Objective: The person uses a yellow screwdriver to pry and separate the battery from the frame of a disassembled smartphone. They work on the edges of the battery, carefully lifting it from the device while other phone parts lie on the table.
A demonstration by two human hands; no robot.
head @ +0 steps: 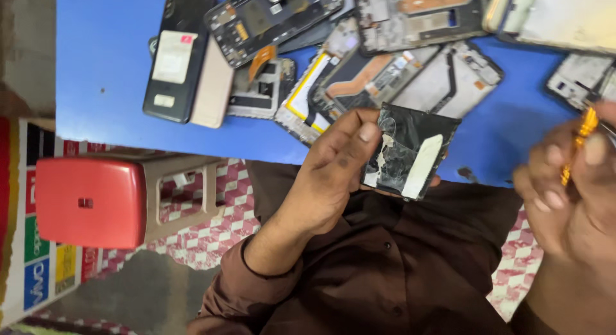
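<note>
Now | left hand (333,171) grip closed on black phone panel (410,149) (cracked) | right hand (571,187) grip pinching orange tool (581,139)

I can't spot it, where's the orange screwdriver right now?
In the head view, far right: the right hand holds the orange screwdriver beside the blue table edge.

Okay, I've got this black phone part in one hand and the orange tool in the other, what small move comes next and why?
Probably bring the right hand with the orange tool across to the black part: the left hand holds it up, and the tool is well clear of it.
</note>
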